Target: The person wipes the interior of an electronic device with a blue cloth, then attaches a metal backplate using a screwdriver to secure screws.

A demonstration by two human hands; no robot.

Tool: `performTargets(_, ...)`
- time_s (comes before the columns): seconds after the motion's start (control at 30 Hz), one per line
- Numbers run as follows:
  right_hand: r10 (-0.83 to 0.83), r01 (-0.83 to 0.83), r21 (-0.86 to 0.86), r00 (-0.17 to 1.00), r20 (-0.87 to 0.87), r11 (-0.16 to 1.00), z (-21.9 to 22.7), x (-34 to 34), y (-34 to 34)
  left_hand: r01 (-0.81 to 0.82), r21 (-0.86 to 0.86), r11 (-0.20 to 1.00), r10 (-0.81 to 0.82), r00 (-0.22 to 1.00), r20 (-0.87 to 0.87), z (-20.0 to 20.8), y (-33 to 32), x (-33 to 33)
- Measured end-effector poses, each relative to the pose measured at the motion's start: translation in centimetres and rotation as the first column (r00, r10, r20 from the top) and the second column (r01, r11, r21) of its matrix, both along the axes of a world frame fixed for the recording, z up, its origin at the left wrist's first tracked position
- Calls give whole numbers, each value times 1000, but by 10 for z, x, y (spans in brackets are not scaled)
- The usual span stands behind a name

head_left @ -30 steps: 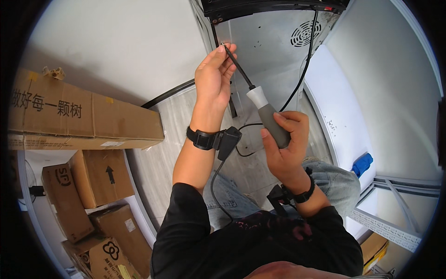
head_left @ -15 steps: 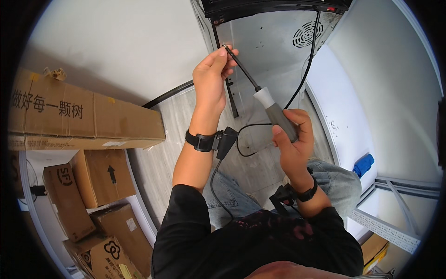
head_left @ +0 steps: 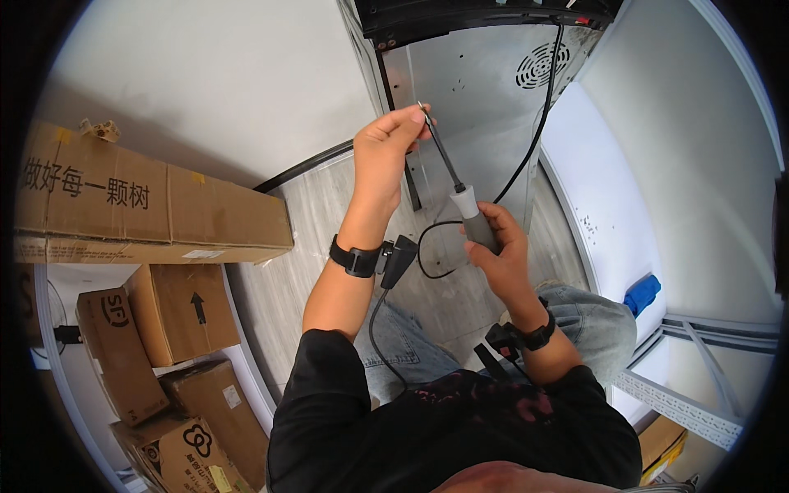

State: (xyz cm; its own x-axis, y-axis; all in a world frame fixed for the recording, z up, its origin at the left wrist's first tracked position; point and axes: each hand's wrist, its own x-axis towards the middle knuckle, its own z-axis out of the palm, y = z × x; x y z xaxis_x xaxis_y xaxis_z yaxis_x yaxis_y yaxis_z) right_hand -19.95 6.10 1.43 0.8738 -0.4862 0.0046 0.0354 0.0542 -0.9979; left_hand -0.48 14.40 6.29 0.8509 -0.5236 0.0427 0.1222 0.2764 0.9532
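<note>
My right hand (head_left: 505, 251) is closed round the grey handle of a screwdriver (head_left: 481, 230), which has a white collar and a long dark shaft. The shaft slants up and left to my left hand (head_left: 386, 152). There, thumb and forefinger pinch a small shiny metal piece (head_left: 421, 105) at the screwdriver's tip, too small to make out for certain. Both hands are in front of a grey metal cabinet panel (head_left: 468, 123) with a round vent (head_left: 542, 66). The tip stands apart from the cabinet's left edge.
A black cable (head_left: 542, 123) hangs down the panel to the floor. Cardboard boxes (head_left: 197, 312) fill a shelf at the left, with a long carton (head_left: 222, 205) above. At right are a blue cloth (head_left: 642, 294) and a white metal rack (head_left: 682, 403). Wires run from both wristbands (head_left: 355, 259).
Both hands and the screwdriver have moved down, away from the cabinet's upper left edge. The left hand shifted slightly right, the right hand left, and the screwdriver stands steeper.
</note>
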Motion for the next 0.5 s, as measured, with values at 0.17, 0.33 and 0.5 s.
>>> performTargets(0.17, 13, -17, 50, 997, 74, 999, -16, 1, -3, 35, -79, 996, -35, 999, 3, -13, 6, -7)
performTargets(0.33, -37, 15, 152, 989, 142, 988, -26, -5, -4, -49, 4, 999, 48, 991, 125, -41, 29, 0)
performTargets(0.5, -54, 19, 205, 984, 167, 979, -25, -8, -9, -216, 255, 942, 197, 975, 99, -108, 34, 0)
